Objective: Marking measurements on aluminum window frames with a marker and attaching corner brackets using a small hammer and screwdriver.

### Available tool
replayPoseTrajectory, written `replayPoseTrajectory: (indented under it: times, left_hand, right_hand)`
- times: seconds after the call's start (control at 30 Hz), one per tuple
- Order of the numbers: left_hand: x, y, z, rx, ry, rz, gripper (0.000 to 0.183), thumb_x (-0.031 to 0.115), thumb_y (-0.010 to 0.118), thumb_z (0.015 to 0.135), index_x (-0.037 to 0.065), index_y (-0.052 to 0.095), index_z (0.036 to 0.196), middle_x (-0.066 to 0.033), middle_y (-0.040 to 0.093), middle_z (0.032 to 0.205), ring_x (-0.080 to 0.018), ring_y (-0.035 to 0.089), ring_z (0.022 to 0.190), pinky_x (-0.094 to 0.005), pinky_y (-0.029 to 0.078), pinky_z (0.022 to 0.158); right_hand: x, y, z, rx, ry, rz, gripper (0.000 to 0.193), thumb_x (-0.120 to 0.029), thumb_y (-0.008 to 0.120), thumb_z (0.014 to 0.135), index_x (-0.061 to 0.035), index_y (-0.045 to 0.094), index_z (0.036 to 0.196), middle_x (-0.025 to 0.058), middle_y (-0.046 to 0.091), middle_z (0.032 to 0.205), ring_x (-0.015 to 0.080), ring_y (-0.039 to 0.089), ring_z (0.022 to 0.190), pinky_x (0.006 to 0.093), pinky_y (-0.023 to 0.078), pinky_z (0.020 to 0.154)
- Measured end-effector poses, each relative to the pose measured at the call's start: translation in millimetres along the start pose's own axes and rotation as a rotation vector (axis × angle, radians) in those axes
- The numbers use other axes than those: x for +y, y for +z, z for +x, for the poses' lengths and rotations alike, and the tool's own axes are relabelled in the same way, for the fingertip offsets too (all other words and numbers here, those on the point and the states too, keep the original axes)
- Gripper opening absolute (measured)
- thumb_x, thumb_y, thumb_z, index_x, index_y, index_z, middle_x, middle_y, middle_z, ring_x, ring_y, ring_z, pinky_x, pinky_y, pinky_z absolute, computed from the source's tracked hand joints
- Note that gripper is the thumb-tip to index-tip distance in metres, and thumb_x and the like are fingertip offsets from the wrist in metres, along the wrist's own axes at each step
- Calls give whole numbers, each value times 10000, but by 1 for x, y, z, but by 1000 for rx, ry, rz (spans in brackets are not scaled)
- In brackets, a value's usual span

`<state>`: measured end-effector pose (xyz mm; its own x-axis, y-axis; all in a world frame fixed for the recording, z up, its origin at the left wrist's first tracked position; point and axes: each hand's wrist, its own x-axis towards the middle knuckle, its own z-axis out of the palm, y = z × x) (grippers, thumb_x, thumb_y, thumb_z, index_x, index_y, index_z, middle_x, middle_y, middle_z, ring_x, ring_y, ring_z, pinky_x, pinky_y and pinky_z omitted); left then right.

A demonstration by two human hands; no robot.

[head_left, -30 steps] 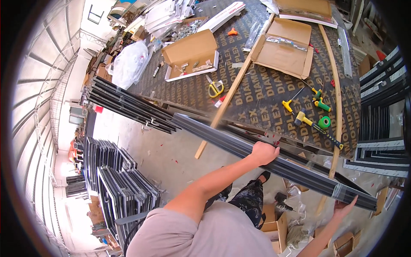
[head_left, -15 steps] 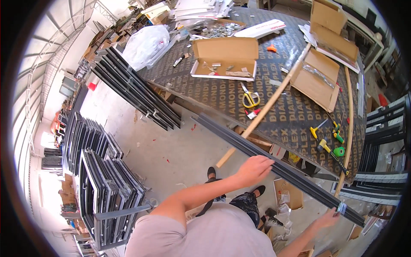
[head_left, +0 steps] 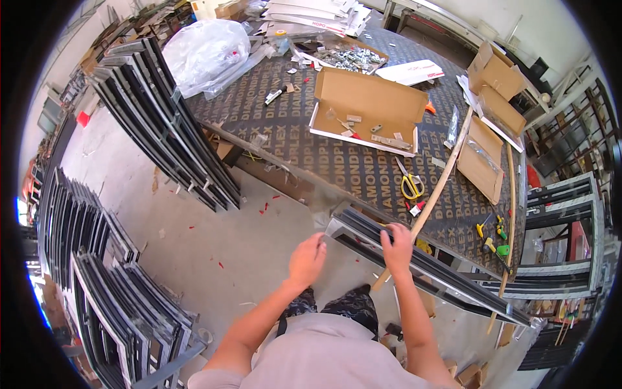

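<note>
- Lying across two wood sticks [head_left: 447, 172], the long dark frame [head_left: 453, 279] sits by the near edge of the table [head_left: 350, 175].
- Its left end is just to the right of the left hand [head_left: 308, 259]. That hand has bent fingers and seems to hold nothing. There looks to be a small gap between its fingertips and the frame.
- The right hand [head_left: 396, 251] is near the same end, with its fingers up over the frame. Its thumb and fingers are loosely apart. I cannot tell if it grips the frame or only touches it.
- Most of the frame runs out past the right hand, down to the right.
- The table top has rows of big tan letters, the same word again and again.
- A white strip [head_left: 411, 71] at the back has small red print on it.
- The pile of white card [head_left: 317, 16] has red print too, on its front edge.
- An open brown box [head_left: 372, 91] shows plain card inside its lid, and little parts lie in it.
- Yellow scissors [head_left: 411, 187] lie in front of the box, near a red and white tube [head_left: 417, 208]. Any words on the tube are too small to read.
- More dark frames [head_left: 172, 123] lean in a bunch on the left.
</note>
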<state>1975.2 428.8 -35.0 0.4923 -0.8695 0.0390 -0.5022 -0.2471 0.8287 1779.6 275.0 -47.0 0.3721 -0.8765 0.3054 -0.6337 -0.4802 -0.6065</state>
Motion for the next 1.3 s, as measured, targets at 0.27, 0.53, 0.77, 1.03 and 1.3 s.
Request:
replayPoseTrajectory:
  times: [0.27,0.53,0.77,1.03,1.3]
  left_hand:
    - [-61,-24,37,-32,-168,-24,273,196,546,917,48,582,1144,-138,668,955,-269,660,854,-361,517,753]
    - [-50,-30,95,-226,-260,62,268,230,524,916,53,605,1099,-146,654,977,-322,635,895,-407,499,783]
    - [-51,-30,152,-122,-321,40,255,221,518,929,59,599,1109,-154,645,1013,-314,640,892,-399,504,776]
    - [-54,-38,196,-191,-334,-206,267,179,533,946,27,581,1159,-129,672,1001,-220,664,927,-324,506,824]
    - [-7,-62,258,-353,-155,-661,346,194,627,902,39,582,1208,-127,619,1104,-201,626,978,-325,509,824]
  right_hand:
    - [-9,19,47,-397,229,-126,294,-337,650,850,-43,667,871,139,653,857,314,624,823,400,489,734]
    - [35,106,264,-214,-221,-116,232,-166,654,821,-55,630,1023,133,633,902,340,604,847,424,494,742]
    - [39,202,365,-338,-256,-257,210,-124,681,776,-78,627,973,133,609,961,334,602,892,433,507,790]
    - [13,148,320,-519,204,535,316,-177,644,891,-2,630,1154,96,671,1010,193,645,904,335,522,816]
    - [-89,70,205,-670,686,1111,373,-176,523,984,50,533,1281,100,654,1064,174,622,964,325,510,866]
